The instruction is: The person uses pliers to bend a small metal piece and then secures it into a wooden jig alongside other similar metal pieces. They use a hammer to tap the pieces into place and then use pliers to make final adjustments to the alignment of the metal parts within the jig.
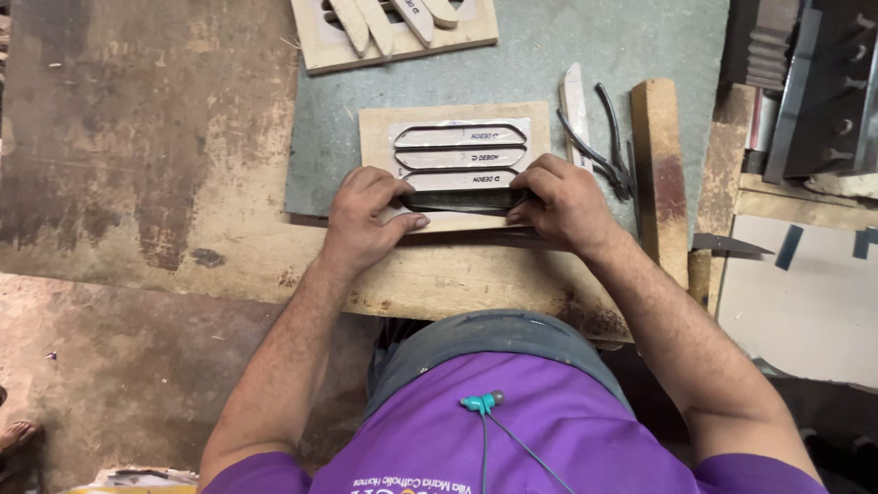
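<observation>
Both hands press down on one long, dark metal strip loop (465, 201), pointed at its ends, which lies across the near edge of a pale sheet (460, 155) on a small wooden board (375, 137). The left hand (366, 215) grips the loop's left end, thumb stretched along its near side; the right hand (560, 203) clamps the right end, fingers curled over it. Three similar loop outlines lie on the sheet just beyond. Right of the board lie a slim pale wooden piece (574, 105), dark pliers (599, 146) and an upright wooden block (660, 174). A second board with pale pieces (393, 23) sits at the far edge of the worn bench (137, 137).
</observation>
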